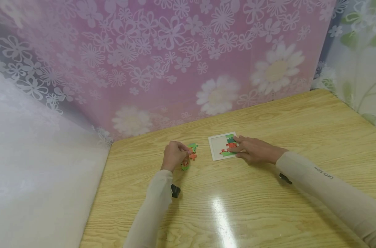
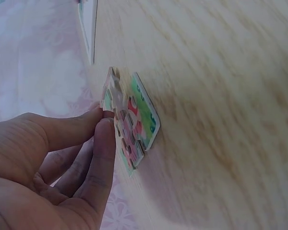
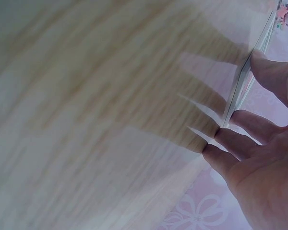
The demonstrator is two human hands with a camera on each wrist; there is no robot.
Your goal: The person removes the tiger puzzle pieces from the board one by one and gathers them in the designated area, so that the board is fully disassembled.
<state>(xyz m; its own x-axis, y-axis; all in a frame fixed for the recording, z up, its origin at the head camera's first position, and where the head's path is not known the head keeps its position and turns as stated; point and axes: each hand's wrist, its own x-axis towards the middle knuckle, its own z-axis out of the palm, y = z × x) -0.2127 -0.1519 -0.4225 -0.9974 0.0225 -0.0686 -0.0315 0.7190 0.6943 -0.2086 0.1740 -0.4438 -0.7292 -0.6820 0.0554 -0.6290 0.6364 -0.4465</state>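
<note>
In the head view, the left hand (image 1: 173, 155) is over a small group of green and red puzzle pieces (image 1: 193, 146). The left wrist view shows that hand (image 2: 62, 163) with thumb and index finger pinching the edge of a piece among the clustered pieces (image 2: 145, 115). A square white puzzle tray (image 1: 211, 150) lies to the right, with joined green and red pieces (image 1: 231, 145) along its right and lower sides. The right hand (image 1: 256, 150) rests at the tray's right edge, fingers extended. In the right wrist view its spread fingers (image 3: 269, 163) touch the tray (image 3: 240, 81) and tabletop.
The wood-grain table (image 1: 253, 206) meets a pink flowered cloth (image 1: 175, 69) at its back edge. A pale cloth (image 1: 36, 165) hangs at the left and another flowered one (image 1: 361, 62) at the right.
</note>
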